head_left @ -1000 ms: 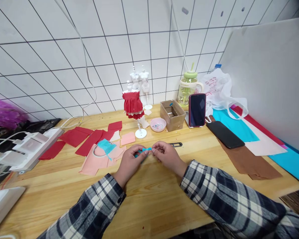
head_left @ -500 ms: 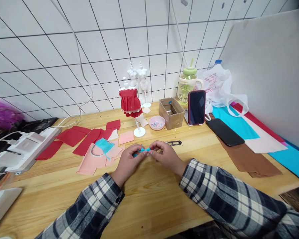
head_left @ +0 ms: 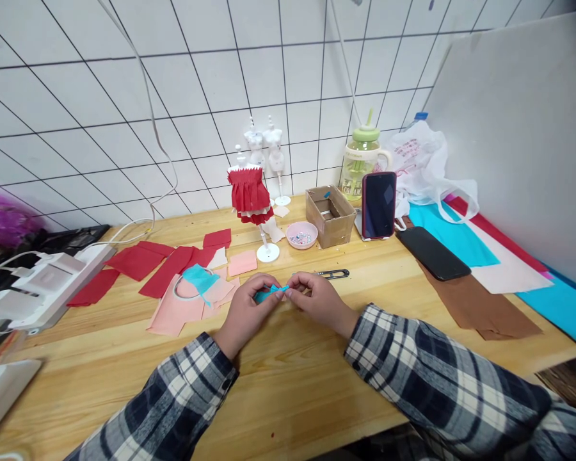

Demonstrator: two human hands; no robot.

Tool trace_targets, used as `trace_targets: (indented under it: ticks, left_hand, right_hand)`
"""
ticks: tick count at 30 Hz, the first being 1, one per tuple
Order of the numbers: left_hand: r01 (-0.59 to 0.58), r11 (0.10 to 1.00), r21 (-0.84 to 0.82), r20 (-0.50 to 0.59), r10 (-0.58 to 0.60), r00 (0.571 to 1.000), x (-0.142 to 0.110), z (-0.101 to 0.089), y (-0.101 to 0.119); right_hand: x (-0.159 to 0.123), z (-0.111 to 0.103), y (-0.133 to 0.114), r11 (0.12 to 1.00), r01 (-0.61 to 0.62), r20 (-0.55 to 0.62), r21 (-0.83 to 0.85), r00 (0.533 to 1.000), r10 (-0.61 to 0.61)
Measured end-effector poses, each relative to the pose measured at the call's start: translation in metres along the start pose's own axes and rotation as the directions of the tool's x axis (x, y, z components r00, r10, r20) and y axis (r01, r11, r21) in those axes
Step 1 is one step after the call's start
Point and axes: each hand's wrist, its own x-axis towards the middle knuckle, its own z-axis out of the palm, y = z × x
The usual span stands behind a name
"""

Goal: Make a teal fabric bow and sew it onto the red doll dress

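Note:
Between my two hands is a small folded piece of blue crepe paper (head_left: pixel 277 289). My left hand (head_left: pixel 249 314) pinches it from the left, with part of the paper tucked behind the fingers. My right hand (head_left: pixel 317 299) pinches its right end with thumb and forefinger. Just behind my right hand lie black thread snips (head_left: pixel 335 274), partly covered by it. Farther back stands a small white dress form (head_left: pixel 267 252) wearing a pleated red paper dress (head_left: pixel 249 195).
Red sheets (head_left: pixel 137 259), pink sheets (head_left: pixel 168 318) and a blue scrap (head_left: pixel 200 278) over a ring lie left. A bowl of beads (head_left: pixel 302 236), a cardboard box (head_left: pixel 330 218) and an upright phone (head_left: pixel 379 205) stand behind. A black phone (head_left: pixel 432 253) rests on brown sheets (head_left: pixel 489 314) at right.
Both hands keep their pinch on the blue crepe paper in nearly the same place. A bit more of the paper shows by the left fingers. The whole view has shifted very slightly.

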Motion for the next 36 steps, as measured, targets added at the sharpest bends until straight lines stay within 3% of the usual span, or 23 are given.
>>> trace_targets:
  ticks: [14,24,30,36]
  left_hand:
    - [-0.016,0.999,-0.032,0.038,0.018,0.999,0.001,-0.002,0.004]
    - [0.170,0.964,-0.203,0.012,-0.171,0.985,0.003,-0.002,-0.001]
    - [0.116,0.991,-0.067,-0.005,-0.117,0.993,0.004,-0.001,-0.004]
    - [0.106,0.994,0.016,-0.018,-0.106,0.994,0.004,-0.001,-0.008]
  right_hand:
    - [-0.001,0.000,0.000,0.999,-0.010,0.022,-0.035,1.000,0.010]
    - [0.001,-0.002,0.001,0.999,-0.010,-0.026,-0.030,1.000,0.009]
    - [0.002,-0.003,0.000,0.999,-0.021,-0.046,-0.029,0.999,0.020]
    - [0.002,-0.001,0.001,1.000,-0.027,0.014,-0.001,1.000,0.027]
